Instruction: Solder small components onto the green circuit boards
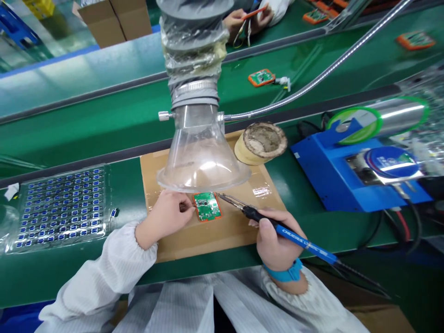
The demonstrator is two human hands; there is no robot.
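Note:
A green circuit board in an orange frame lies on the brown cardboard. At its left edge, my left hand is closed in a pinch; what is between the fingertips is too small to make out. My right hand grips a blue and black soldering iron like a pen. The iron's tip points left, close to the board's upper right corner; whether it touches cannot be told. Just above the board hangs a clear fume hood on a wrapped duct.
At left stands a clear tray of small blue parts, one loose part beside it. A round pot and blue solder feeder are at right. Beyond, another board lies on the green line, with a co-worker's hands behind.

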